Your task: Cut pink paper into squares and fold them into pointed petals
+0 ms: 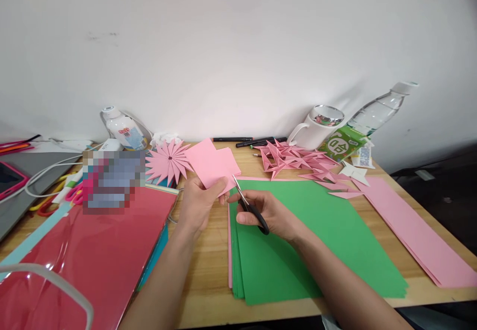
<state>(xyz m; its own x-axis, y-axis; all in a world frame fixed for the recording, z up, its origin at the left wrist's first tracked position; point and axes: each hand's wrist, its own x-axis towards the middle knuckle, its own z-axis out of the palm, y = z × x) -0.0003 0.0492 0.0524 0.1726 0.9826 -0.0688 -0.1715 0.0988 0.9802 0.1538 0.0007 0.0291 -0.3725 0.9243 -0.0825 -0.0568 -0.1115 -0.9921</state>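
Note:
My left hand (198, 202) pinches pink paper (214, 166), with the thumb lying across its lower part. Black-handled scissors (253, 215) are in my right hand (272, 213), their blades pointing up and away from me at the paper's right edge. Whether the blades touch the paper, I cannot tell. Beneath my right hand lies a stack of green paper (316, 255), with pink sheets showing under its edge. A many-pointed pink folded-paper star (169, 160) rests just left of the held paper.
Folded pink paper pieces (294, 158) are heaped by a white mug (318, 126). A clear bottle (380, 109) leans at the back right. Pink strips (417, 230) line the right side. A red folder (93, 250) covers the left; black pens (257, 142) lie near the wall.

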